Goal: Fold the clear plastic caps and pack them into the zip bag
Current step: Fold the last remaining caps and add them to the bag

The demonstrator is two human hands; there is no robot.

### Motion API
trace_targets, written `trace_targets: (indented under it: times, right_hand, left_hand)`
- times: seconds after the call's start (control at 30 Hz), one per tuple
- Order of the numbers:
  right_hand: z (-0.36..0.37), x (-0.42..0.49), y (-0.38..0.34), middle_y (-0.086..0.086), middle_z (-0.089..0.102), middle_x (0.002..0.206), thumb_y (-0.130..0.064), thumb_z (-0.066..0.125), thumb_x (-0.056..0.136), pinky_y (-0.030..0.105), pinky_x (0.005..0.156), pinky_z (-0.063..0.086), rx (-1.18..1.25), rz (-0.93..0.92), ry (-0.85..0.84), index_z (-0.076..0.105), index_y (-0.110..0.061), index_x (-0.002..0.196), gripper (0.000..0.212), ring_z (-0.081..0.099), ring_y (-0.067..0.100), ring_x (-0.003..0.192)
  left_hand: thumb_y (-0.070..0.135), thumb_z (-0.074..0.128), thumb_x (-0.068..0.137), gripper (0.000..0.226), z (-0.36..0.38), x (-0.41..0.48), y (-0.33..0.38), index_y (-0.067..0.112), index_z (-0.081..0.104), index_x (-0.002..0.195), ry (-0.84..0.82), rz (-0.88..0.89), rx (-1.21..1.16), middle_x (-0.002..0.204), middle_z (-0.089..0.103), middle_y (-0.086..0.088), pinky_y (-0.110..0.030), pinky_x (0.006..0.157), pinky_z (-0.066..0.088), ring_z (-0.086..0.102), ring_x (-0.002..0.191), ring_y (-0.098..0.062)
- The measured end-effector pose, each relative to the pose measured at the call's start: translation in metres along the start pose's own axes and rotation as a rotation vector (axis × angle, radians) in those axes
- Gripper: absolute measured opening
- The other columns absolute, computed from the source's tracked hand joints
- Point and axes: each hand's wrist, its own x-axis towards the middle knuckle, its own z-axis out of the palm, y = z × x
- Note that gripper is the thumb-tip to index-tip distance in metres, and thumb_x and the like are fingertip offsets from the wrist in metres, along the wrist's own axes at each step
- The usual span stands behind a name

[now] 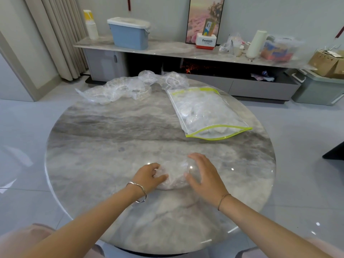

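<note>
My left hand [149, 176] pinches the edge of the flimsy, slippery cap [175, 176] while my right hand [204, 175], open, presses it flat.

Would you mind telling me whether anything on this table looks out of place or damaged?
Nothing looks spilled or damaged. The zip bag lies askew on the table, its mouth gaping, and the loose caps crowd the far rim; the left hand grips a cap beside the right hand. All fits mid-packing.

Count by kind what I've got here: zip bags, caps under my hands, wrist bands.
Yellow-edged clear plastic zip bag: 1
Crumpled clear plastic cap being folded: 1
Wrist bands, silver bangle and thin cord: 2
Total: 4
</note>
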Motion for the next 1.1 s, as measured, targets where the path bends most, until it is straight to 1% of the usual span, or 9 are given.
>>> trace_targets:
  times: [0.17, 0.33, 0.43, 0.57, 0.73, 0.87, 0.93, 1.03, 1.1]
  right_hand:
    - [0.015, -0.013, 0.000, -0.003, 0.038, 0.149, -0.045, 0.039, 0.095, 0.031, 0.114, 0.010, -0.372, -0.371, -0.221, 0.042, -0.020, 0.140, 0.051, 0.028, 0.014, 0.138]
    - [0.022, -0.021, 0.010, -0.004, 0.031, 0.153, -0.053, 0.015, 0.100, 0.034, 0.112, 0.008, -0.515, -0.269, -0.409, 0.031, -0.021, 0.147, 0.059, 0.026, 0.015, 0.141]
    - [0.017, -0.018, 0.009, -0.006, 0.020, 0.156, -0.056, 0.011, 0.098, 0.031, 0.114, 0.000, -0.471, -0.231, -0.497, 0.025, -0.023, 0.149, 0.063, 0.015, 0.013, 0.144]
    - [0.015, -0.016, 0.006, -0.020, -0.016, 0.152, -0.063, 0.003, 0.085, 0.024, 0.112, -0.020, -0.389, -0.207, -0.546, -0.006, -0.034, 0.149, 0.071, -0.019, -0.001, 0.141]
    - [0.017, -0.016, 0.005, -0.020, -0.011, 0.155, -0.070, 0.002, 0.080, 0.020, 0.112, -0.018, -0.351, -0.166, -0.589, -0.003, -0.034, 0.150, 0.078, -0.015, -0.002, 0.142]
    - [0.015, -0.012, 0.009, -0.018, 0.007, 0.157, -0.058, 0.030, 0.092, 0.023, 0.116, -0.009, -0.280, -0.158, -0.538, 0.013, -0.032, 0.151, 0.067, 0.000, -0.001, 0.143]
    - [0.015, -0.011, 0.009, -0.017, 0.021, 0.154, -0.048, 0.041, 0.095, 0.022, 0.117, -0.003, -0.235, -0.145, -0.469, 0.025, -0.029, 0.148, 0.059, 0.014, -0.002, 0.141]
    - [0.014, -0.009, 0.008, -0.014, 0.046, 0.139, -0.043, 0.041, 0.090, 0.009, 0.109, 0.002, -0.191, -0.173, -0.351, 0.047, -0.026, 0.136, 0.049, 0.038, 0.003, 0.128]
    - [0.012, -0.009, 0.007, -0.012, 0.061, 0.119, -0.037, 0.043, 0.088, 0.007, 0.104, 0.013, -0.169, -0.190, -0.272, 0.060, -0.024, 0.121, 0.040, 0.053, 0.011, 0.109]
  left_hand:
    - [0.019, 0.068, 0.082, 0.032, 0.008, 0.006, -0.003, 0.019, 0.054, 0.111, 0.057, -0.021, 0.028, 0.073, 0.051, 0.006, -0.010, 0.056, 0.035, 0.048, 0.063, -0.008]
    - [0.019, 0.049, 0.093, 0.055, 0.004, 0.001, -0.001, 0.015, 0.028, 0.144, 0.088, 0.164, 0.410, 0.136, 0.044, -0.003, -0.022, 0.096, 0.037, 0.048, 0.118, -0.019]
    - [0.034, 0.032, 0.092, 0.051, 0.003, -0.007, -0.003, 0.011, 0.039, 0.138, 0.071, 0.441, 0.742, 0.140, 0.048, -0.004, -0.035, 0.100, 0.044, 0.053, 0.122, -0.022]
    - [0.070, -0.018, 0.075, 0.093, 0.003, -0.020, -0.011, 0.016, -0.004, 0.150, -0.227, 0.442, 0.821, 0.153, -0.012, 0.008, -0.031, 0.114, -0.014, -0.013, 0.142, -0.012]
    - [0.080, -0.025, 0.054, 0.111, 0.004, -0.016, -0.024, 0.021, -0.016, 0.148, -0.297, 0.367, 0.876, 0.146, -0.029, 0.011, -0.031, 0.111, -0.020, -0.028, 0.133, -0.006]
    - [0.072, -0.002, 0.067, 0.100, 0.001, -0.013, -0.020, 0.018, -0.005, 0.150, -0.284, 0.373, 0.934, 0.157, -0.010, 0.005, -0.033, 0.116, -0.012, -0.007, 0.145, -0.015]
    - [0.056, 0.017, 0.072, 0.088, -0.003, -0.011, -0.016, 0.012, 0.024, 0.148, -0.212, 0.422, 0.887, 0.153, 0.027, -0.002, -0.038, 0.117, 0.009, 0.026, 0.140, -0.022]
    - [0.036, 0.068, 0.059, 0.049, -0.007, -0.007, -0.014, 0.017, 0.070, 0.104, -0.077, 0.531, 0.881, 0.099, 0.071, 0.005, -0.036, 0.090, 0.049, 0.068, 0.095, -0.019]
    - [0.039, 0.060, 0.068, 0.029, -0.010, -0.008, -0.012, 0.024, 0.072, 0.088, -0.057, 0.512, 0.807, 0.084, 0.071, 0.009, -0.028, 0.079, 0.052, 0.067, 0.084, -0.017]
